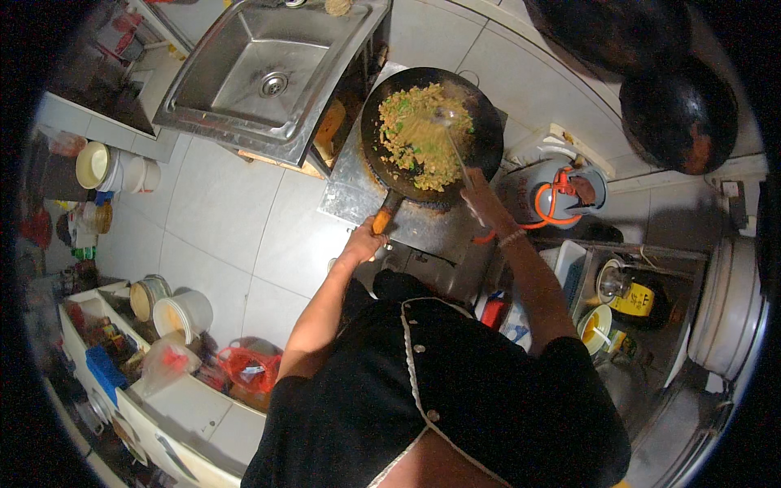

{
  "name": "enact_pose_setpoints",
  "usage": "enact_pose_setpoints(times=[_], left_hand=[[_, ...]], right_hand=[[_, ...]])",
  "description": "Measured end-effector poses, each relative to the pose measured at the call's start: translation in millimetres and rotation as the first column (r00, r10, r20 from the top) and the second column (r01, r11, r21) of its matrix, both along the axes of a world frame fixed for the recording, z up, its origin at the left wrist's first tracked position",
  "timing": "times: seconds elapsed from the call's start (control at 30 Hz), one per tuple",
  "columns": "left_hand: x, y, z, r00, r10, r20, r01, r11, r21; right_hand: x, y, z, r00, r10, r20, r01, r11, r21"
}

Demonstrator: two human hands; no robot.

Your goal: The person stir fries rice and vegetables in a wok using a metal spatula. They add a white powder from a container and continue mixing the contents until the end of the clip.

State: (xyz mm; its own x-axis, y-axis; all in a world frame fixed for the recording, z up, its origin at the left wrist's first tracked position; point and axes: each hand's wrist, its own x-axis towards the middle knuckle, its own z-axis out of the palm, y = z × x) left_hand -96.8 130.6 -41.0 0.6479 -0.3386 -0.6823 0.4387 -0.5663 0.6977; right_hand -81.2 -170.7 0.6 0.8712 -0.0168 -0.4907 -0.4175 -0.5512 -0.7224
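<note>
A dark wok sits on a metal stove. Its wooden handle is gripped by my left hand. Fried rice with green bits covers much of the wok's middle and left side, and part of it is blurred. My right hand holds the thin metal shaft of a cooking utensil at the wok's right edge. The utensil's shiny head lies among the rice, too blurred to tell whether it is a ladle or a spatula.
Left of the stove stands a stainless steel sink. A gas cylinder with an orange hose stands to the right. Two dark woks hang on the right wall. Bottles and bowls crowd a shelf by my right arm. White buckets stand lower left.
</note>
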Motion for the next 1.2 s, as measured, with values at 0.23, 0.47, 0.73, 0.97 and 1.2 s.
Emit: enact_pose_setpoints(times=[0.23, 0.47, 0.73, 0.97, 1.2], left_hand=[[-2.7, -0.3, -8.4, 0.995, 0.046, 0.085, -0.038, 0.995, -0.091], [-2.0, -0.3, -2.5, 1.0, 0.027, -0.011, -0.027, 1.0, -0.007], [-1.5, -1.3, -1.4, 0.999, 0.009, 0.051, -0.009, 1.0, 0.003], [-3.0, -1.7, -2.6, 0.998, 0.032, 0.057, -0.03, 0.999, -0.042], [-0.4, -0.4, -1.2, 1.0, 0.016, 0.004, -0.016, 1.0, -0.011]], right_hand=[[-88.7, -63.7, 79.2, 0.971, 0.225, -0.085, -0.239, 0.943, -0.233], [-53.8, -5.7, -5.6, 0.888, 0.185, 0.42, -0.149, 0.982, -0.118], [15.1, 29.1, 14.2, 0.971, -0.238, 0.031, 0.218, 0.928, 0.302], [-23.5, -28.6, 40.8, 0.846, 0.474, 0.243, -0.386, 0.86, -0.335], [-84.0, -27.5, 56.9, 0.855, 0.485, 0.187, -0.438, 0.866, -0.242]])
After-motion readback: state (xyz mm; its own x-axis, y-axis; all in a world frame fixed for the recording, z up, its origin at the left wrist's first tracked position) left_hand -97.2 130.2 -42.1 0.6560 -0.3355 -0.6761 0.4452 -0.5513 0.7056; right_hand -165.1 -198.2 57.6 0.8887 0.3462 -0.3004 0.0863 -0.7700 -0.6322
